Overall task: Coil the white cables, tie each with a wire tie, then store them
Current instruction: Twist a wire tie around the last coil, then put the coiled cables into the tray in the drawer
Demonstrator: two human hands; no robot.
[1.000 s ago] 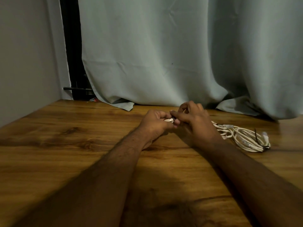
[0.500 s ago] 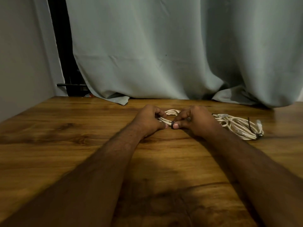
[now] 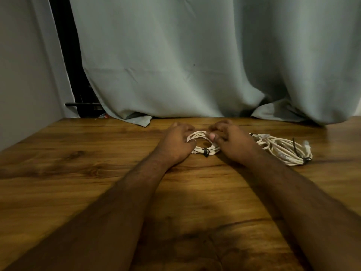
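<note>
— On the counter, how many coils do you count?

— Two white coils. I see the small coil between my hands, bound by one black tie at its near edge. My left hand grips its left side; my right hand pinches its right.

— And the other?

— The bigger coil lies just right of my right hand, tied with dark ties, below the grey curtain.

Small white cable coil flat on the wooden table, bound at its near edge by a dark wire tie, gripped at both sides. Second, larger white coil just to the right, flat, cinched by dark ties, connectors showing.
</note>
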